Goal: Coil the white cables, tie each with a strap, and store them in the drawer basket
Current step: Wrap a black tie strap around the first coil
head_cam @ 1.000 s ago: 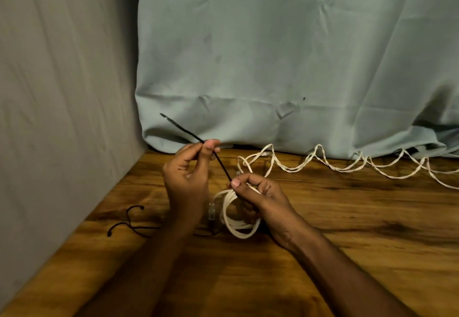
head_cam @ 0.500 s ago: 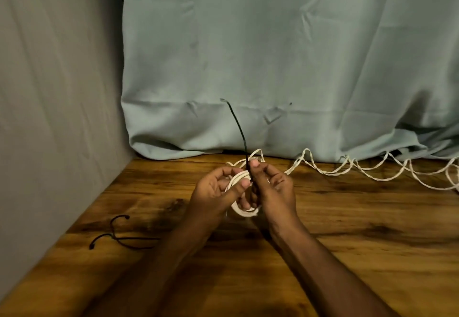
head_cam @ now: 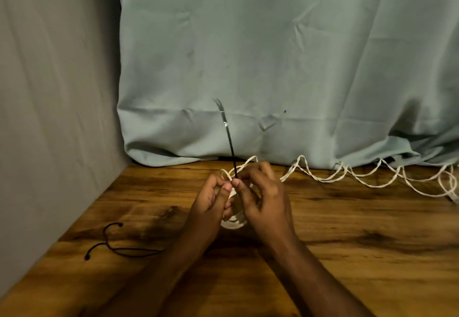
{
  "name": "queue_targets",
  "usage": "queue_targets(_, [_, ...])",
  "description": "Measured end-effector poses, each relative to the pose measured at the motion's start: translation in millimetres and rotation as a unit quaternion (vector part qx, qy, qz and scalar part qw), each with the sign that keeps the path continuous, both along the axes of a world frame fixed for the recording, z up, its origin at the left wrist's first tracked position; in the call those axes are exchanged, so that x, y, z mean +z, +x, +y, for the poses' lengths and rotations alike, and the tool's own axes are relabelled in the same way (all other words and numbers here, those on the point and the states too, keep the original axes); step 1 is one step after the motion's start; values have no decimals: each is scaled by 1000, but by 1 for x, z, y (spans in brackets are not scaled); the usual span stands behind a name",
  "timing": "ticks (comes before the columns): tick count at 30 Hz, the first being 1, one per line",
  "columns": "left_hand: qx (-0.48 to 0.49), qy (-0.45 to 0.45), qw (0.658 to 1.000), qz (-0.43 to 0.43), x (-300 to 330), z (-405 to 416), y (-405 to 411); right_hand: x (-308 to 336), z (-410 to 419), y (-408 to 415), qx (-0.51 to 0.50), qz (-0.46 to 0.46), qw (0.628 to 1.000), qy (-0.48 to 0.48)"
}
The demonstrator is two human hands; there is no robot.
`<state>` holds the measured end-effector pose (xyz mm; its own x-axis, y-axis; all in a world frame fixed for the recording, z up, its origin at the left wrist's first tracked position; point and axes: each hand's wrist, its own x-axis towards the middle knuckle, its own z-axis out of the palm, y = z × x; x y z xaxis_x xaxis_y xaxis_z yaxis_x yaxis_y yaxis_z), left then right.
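A small coil of white cable (head_cam: 233, 223) sits between my two hands above the wooden table (head_cam: 347, 254). My left hand (head_cam: 211, 207) grips the coil from the left. My right hand (head_cam: 263, 200) closes on it from the right, thumb and finger pinching a thin black strap (head_cam: 229, 140) that sticks up past the coil against the curtain. Most of the coil is hidden by my fingers. The uncoiled rest of the white cable (head_cam: 367, 178) trails in wavy loops to the right along the table's back edge.
A second black strap (head_cam: 116, 247) lies loose on the table at the left. A grey wall (head_cam: 54, 118) closes the left side, and a pale green curtain (head_cam: 285, 68) hangs behind the table.
The strap swung from slanting up-left to nearly upright. My left hand let go of its tail and came in against the coil. Both hands now meet at the coil's top.
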<state>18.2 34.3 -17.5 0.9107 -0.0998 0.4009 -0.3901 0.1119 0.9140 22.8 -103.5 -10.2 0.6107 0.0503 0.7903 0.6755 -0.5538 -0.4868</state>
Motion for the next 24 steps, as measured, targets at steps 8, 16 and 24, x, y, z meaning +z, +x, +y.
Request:
queue_targets(8, [94, 240, 956, -144, -8, 3, 3, 7, 1, -3, -5, -38, 998, 52])
queue_targets(16, [74, 368, 910, -174, -1, -2, -1, 7, -8, 4, -16, 59, 980, 192])
queue_targets(24, [124, 442, 860, -223, -1, 6, -2, 10, -11, 7, 143, 295, 879, 347])
